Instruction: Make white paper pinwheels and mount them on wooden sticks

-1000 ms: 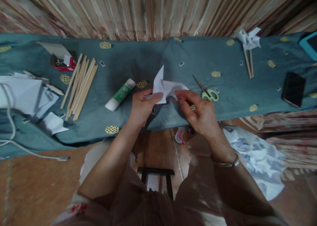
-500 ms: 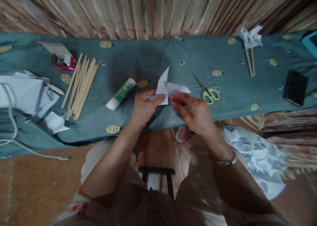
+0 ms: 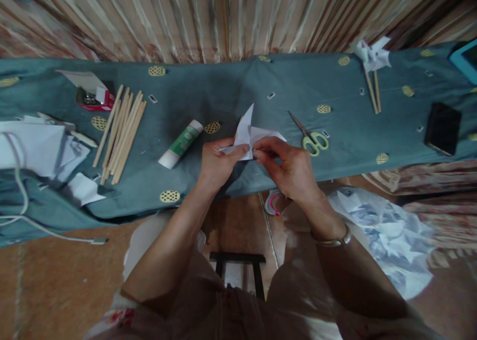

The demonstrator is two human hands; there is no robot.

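A folded white paper pinwheel (image 3: pixel 244 131) is held up over the near part of the table. My left hand (image 3: pixel 219 163) is closed on its left side, with the thumb pressed on the paper near its middle. The fingers of my right hand (image 3: pixel 288 163) are pinched at the pinwheel's centre on a tiny shiny pin-like thing, mostly hidden by the fingertips. Behind the paper, the tip of a wooden stick seems to show. Green-handled scissors (image 3: pixel 315 142) lie to the right of my right hand, and a glue stick (image 3: pixel 181 143) to the left of my left hand.
Several wooden sticks (image 3: pixel 122 136) lie at left beside a red box (image 3: pixel 95 99) of small metal pieces. White paper sheets (image 3: pixel 33 146) and a cable (image 3: pixel 22 191) are farther left. Finished pinwheels (image 3: pixel 372 56), a black phone (image 3: pixel 443 128) and a bag of folded paper (image 3: pixel 391 240) are at right.
The right fingertips have moved slightly closer to the pinwheel's centre, and the shiny bit between them shows less. The view has shifted a little; otherwise the hold is the same.
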